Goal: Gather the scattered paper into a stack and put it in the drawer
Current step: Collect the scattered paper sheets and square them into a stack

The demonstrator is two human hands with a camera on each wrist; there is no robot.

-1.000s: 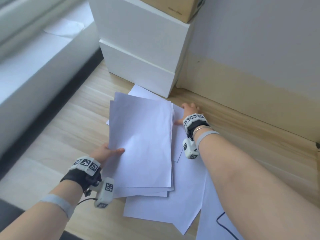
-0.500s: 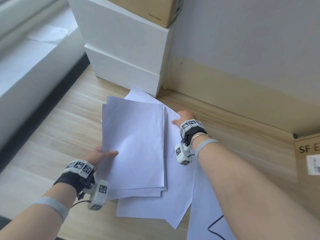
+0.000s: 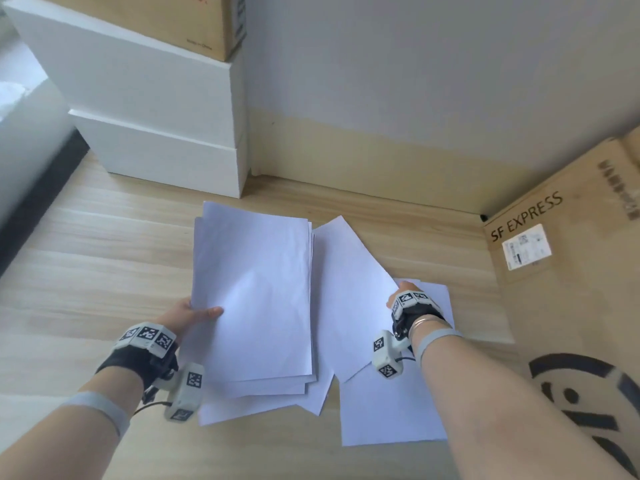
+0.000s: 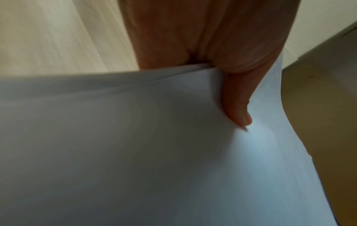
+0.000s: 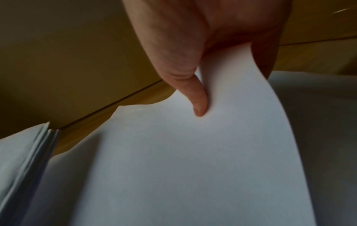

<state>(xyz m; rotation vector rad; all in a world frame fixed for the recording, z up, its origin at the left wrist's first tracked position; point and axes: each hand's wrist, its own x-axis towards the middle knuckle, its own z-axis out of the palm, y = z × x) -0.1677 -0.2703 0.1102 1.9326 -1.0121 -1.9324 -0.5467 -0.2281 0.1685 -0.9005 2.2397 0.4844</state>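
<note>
Paper first: the gathered stack [image 3: 256,299] sits in my left hand [image 3: 183,315], thumb on top, fingers curled beneath, held just above the wooden floor [image 3: 86,271]. My right hand [image 3: 403,299] pinches one loose sheet [image 3: 349,292] by its edge, thumb pressed on its face, just beside the stack. Gathering is the step in hand, I judge; next that sheet must slide onto the stack and square up, and then another sheet [image 3: 391,410] lying flat near my right forearm wants collecting. The white drawer unit [image 3: 156,133] stands well apart against the wall, drawers closed, contents hidden. A cardboard box [image 3: 571,271] stands to the right, closed too.
</note>
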